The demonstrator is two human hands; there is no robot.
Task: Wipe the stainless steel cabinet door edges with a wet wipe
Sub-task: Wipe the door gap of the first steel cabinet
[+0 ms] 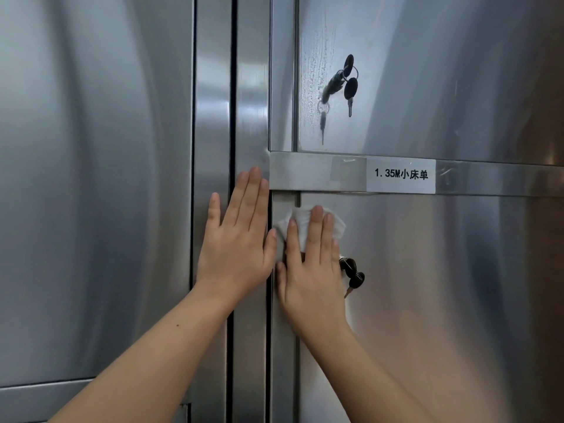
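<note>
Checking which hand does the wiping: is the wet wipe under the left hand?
No: the wet wipe lies under the right hand; the left hand rests bare on the frame.

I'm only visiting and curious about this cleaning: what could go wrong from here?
The right hand presses the wet wipe right beside the keys hanging from the lower door; a sideways stroke could snag or knock them. The left hand lies flat next to the dark door gap, so fingertips might get pinched if a door shifts. Wiping upward could dampen the paper label.

white label [400, 175] "1.35m小床单" on the horizontal steel rail [305, 172]
</note>
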